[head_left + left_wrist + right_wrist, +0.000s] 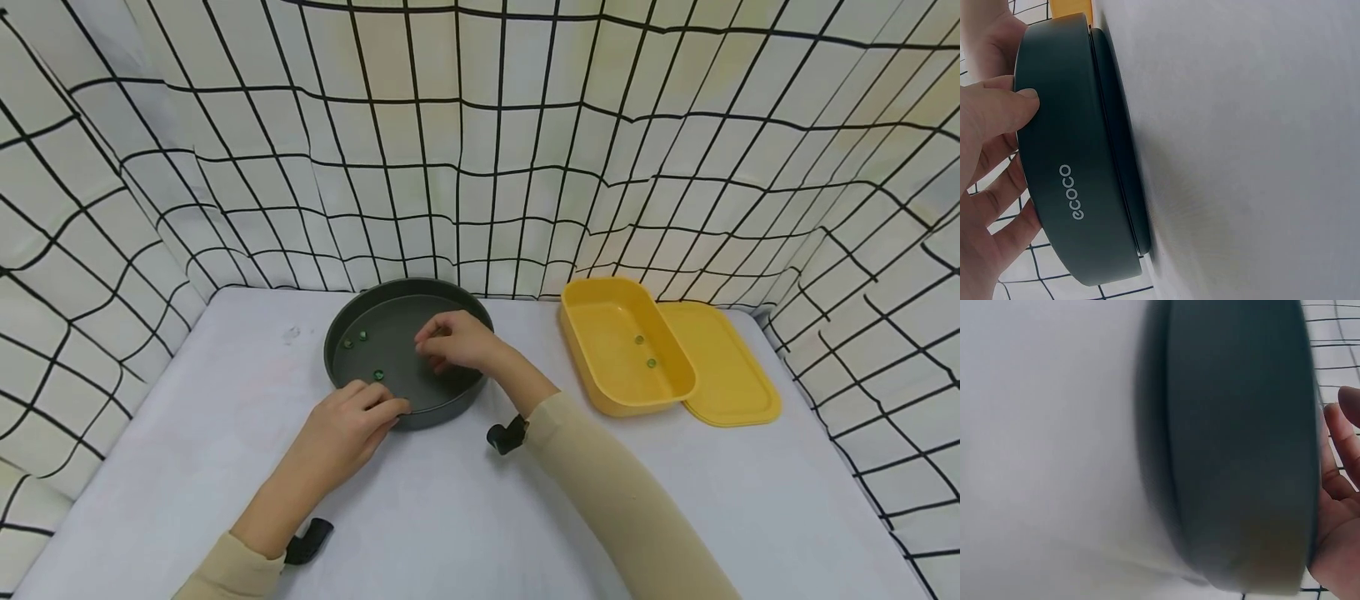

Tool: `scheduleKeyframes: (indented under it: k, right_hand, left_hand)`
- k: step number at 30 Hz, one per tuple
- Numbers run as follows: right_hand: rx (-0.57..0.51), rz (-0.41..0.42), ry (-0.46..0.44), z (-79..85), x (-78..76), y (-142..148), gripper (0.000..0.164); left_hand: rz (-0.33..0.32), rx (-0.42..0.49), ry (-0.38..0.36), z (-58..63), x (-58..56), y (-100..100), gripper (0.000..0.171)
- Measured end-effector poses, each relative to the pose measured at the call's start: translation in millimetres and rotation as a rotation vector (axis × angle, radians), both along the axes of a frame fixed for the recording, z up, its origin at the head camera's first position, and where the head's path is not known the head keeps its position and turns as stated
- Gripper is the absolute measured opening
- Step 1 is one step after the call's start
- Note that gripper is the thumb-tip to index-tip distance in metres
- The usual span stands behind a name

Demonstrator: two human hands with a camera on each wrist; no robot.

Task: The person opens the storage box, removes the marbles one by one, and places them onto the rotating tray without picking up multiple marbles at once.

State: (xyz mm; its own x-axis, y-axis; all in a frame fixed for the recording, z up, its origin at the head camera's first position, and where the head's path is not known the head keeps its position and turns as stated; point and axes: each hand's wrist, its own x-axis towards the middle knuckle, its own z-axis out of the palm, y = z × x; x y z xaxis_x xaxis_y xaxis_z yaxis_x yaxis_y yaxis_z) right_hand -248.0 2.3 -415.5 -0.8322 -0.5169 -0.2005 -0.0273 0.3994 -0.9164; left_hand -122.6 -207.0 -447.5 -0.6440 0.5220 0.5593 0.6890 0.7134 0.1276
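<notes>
Two beige sleeves [622, 500] are showing nearest, over the white table [465, 533]; beyond them the left hand [341, 429] is gripping the near rim of a dark green pan [408, 327], the thumb pressing on the outer wall and the other fingers lying apart, their tips hidden behind the rim; that hold should be staying firm but light, just enough to stop the pan from sliding or tipping; three small green beads [378, 375] are lying on the pan's floor, one near the left hand and two farther back; the right hand [457, 340] is hovering within the pan, its fingers bent and its thumb close to the forefinger, though I cannot tell whether the tips are meeting or pinching anything; beads this tiny are probably asking for a slow pinch with the fingertips alone, one at a time and straight from above, so that none is skidding over the smooth floor; off to the right, a yellow box [637, 404] is standing apart from the pan, with two similar beads [651, 362] lying inside; a yellow lid [727, 375] is lying flat beside it; a checked cloth [476, 196] is hanging behind everything.
</notes>
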Motion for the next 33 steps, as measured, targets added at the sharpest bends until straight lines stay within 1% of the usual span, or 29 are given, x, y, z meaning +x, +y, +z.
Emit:
scheduleKeyframes:
  k: [5, 9, 13, 16, 20, 22, 25, 28, 33]
  right_hand:
    - [-0.054, -0.001, -0.003, 12.8, 2.6, 16, 0.026]
    - [-0.075, -0.035, 0.026, 17.1, 5.4, 36, 0.027]
    - [-0.093, -0.102, 0.054, 18.7, 12.2, 61, 0.023]
    - [-0.113, -0.143, 0.074, 20.0, 17.2, 81, 0.025]
    - [-0.128, -0.19, 0.133, 23.1, 19.5, 109, 0.024]
    - [-0.134, -0.23, 0.166, 24.8, 21.2, 123, 0.022]
    - [-0.138, -0.303, 0.182, 25.7, 28.1, 143, 0.022]
    - [-0.142, -0.375, 0.182, 21.7, 34.4, 159, 0.024]
    - [-0.178, -0.446, 0.223, 19.6, 37.2, 179, 0.033]
  left_hand:
    - [0.001, 0.006, 0.012, 1.3, -0.6, 0, 0.032]
    - [-0.002, 0.008, 0.021, 1.4, -1.2, 1, 0.032]
    - [-0.008, 0.005, 0.018, 0.7, -2.8, 2, 0.031]
    - [-0.008, 0.004, 0.014, 0.5, -4.5, 2, 0.03]
    - [-0.007, 0.007, 0.015, 0.9, -6.8, 4, 0.031]
    - [-0.009, 0.009, 0.016, 1.1, -7.3, 4, 0.032]
    - [-0.011, 0.003, 0.022, 0.3, -5.1, 4, 0.034]
    - [-0.012, -0.003, 0.024, -0.8, -1.2, 4, 0.035]
    - [0.001, 0.0, 0.024, -0.4, 2.6, 2, 0.035]
